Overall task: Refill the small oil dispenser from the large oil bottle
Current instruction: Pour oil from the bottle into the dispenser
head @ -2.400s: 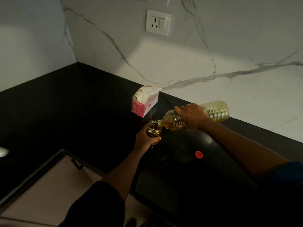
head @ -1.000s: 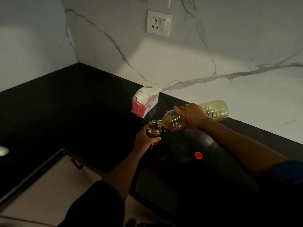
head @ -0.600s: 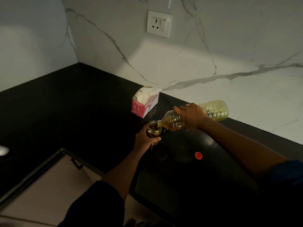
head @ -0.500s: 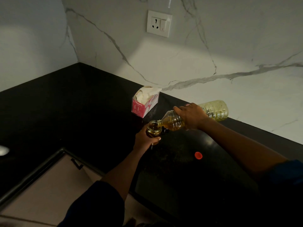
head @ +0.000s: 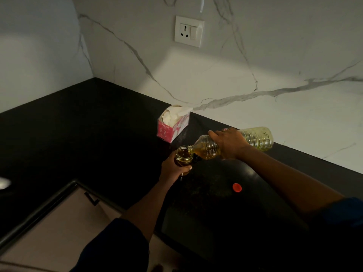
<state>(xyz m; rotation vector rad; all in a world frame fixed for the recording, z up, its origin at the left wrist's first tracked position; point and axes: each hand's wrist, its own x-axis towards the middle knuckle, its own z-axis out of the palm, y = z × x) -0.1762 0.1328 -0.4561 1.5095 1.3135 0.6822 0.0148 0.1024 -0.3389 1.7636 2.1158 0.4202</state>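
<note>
Forearms bare on both sides. Left: dark navy fabric sleeve (head: 117, 242) starts well behind the left hand (head: 172, 170), around the elbow. Right: brighter blue fabric sleeve (head: 343, 213) starts well behind the right hand (head: 229, 143), its edge in shadow.

Black counter (head: 78, 134) — grey-veined white wall (head: 255, 61) — red cap (head: 237, 187), pink box (head: 172, 127)

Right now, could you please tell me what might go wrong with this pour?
Oil already shows high in the jar, and the bottle lies almost level, so it may overflow onto the left hand. A small slip of the right hand could spill oil on the counter.
</note>
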